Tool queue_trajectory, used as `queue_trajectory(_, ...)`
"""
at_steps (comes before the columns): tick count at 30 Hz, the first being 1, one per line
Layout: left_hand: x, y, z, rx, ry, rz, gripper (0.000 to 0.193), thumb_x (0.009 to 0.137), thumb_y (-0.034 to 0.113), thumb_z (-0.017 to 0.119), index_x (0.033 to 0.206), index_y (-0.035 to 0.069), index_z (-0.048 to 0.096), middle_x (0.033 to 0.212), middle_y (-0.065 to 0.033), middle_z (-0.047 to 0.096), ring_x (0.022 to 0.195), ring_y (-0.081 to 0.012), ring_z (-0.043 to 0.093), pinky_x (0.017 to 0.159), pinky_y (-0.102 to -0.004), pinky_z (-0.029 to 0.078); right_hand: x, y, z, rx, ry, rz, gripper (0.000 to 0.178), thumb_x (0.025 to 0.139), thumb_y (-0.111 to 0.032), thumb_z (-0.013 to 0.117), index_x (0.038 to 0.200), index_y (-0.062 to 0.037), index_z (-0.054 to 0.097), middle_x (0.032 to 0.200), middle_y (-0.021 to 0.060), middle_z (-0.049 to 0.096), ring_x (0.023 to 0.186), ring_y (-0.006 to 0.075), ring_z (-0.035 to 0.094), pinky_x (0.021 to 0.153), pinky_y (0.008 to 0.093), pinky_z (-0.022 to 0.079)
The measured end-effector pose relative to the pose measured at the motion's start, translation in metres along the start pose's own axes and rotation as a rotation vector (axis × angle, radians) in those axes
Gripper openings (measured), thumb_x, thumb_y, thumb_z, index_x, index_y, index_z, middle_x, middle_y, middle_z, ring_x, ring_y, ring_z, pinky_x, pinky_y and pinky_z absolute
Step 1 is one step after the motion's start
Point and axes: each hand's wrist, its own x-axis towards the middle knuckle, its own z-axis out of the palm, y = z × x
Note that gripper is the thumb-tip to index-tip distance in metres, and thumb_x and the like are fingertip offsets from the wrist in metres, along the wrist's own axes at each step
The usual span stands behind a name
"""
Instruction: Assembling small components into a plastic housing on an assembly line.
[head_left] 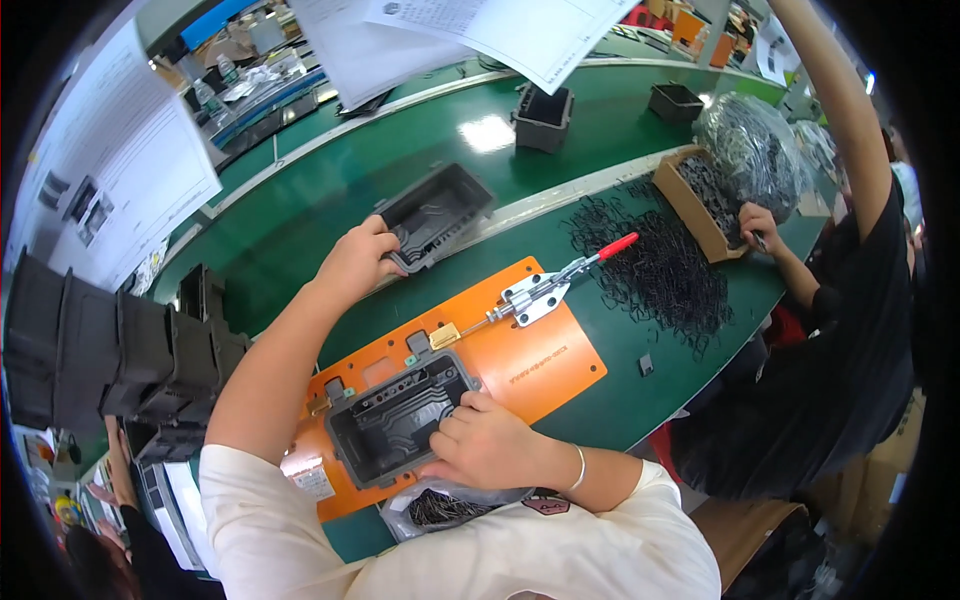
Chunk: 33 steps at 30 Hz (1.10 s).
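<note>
My left hand [355,262] is closed on the near left end of a dark grey plastic box [455,222], held tilted over the far side of the bench. Its open top faces me, showing ribs inside. A second box [352,462] of the same kind lies open side up on an orange fixture plate [560,385]. My right hand [485,440] has its fingers curled over the right wall of that box. Beyond the box, a toggle clamp [540,295] with a red handle is mounted on the plate, its rod reaching a brass block [444,336].
Bent black wire pieces [665,270] are heaped right of the clamp, near a cardboard box [690,225] of small dark parts. A co-worker's hand [760,226] is at that box. Stacked grey boxes [90,350] stand left; a bag of wire pieces [440,508] lies before me. Paper sheets [470,40] hang above.
</note>
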Motion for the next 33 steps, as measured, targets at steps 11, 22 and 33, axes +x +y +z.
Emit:
queue_trajectory(11,-0.098,-0.036,-0.040,0.317,-0.118,0.230,0.031,0.072,-0.010,0.060,0.096,0.009,0.066,0.129,-0.0117,0.051,0.123,-0.0317,0.046,0.089,-0.0368,0.047,0.005,-0.008,-0.004,-0.007,0.026,-0.015,0.031,0.076,-0.035,0.070,0.070,-0.0089,0.055,0.065,0.0053,0.052,0.062,0.0214,0.054,0.072,0.0345,0.039)
queue_trajectory(22,-0.278,0.095,-0.069,-0.077,0.291,-0.046,0.022,0.070,-0.005,0.065,0.091,0.002,0.064,0.092,-0.0132,0.067,0.082,-0.0290,0.062,0.073,-0.0356,0.048,-0.078,0.034,-0.076,0.048,0.614,0.765,0.011,0.078,0.000,0.068,0.088,0.0009,0.064,0.081,0.0121,0.065,0.071,0.0195,0.064,0.062,0.0273,0.049)
queue_trajectory(33,-0.253,0.176,-0.013,0.018,-0.164,0.221,0.010,0.070,0.012,0.060,0.075,0.003,0.063,0.083,-0.0082,0.057,0.077,-0.0212,0.054,0.068,-0.0308,0.042,-0.031,-0.070,-0.024,-0.057,-0.317,-0.031,0.016,0.069,-0.013,0.060,0.084,-0.0084,0.064,0.076,0.0028,0.053,0.067,0.0175,0.055,0.060,0.0308,0.042)
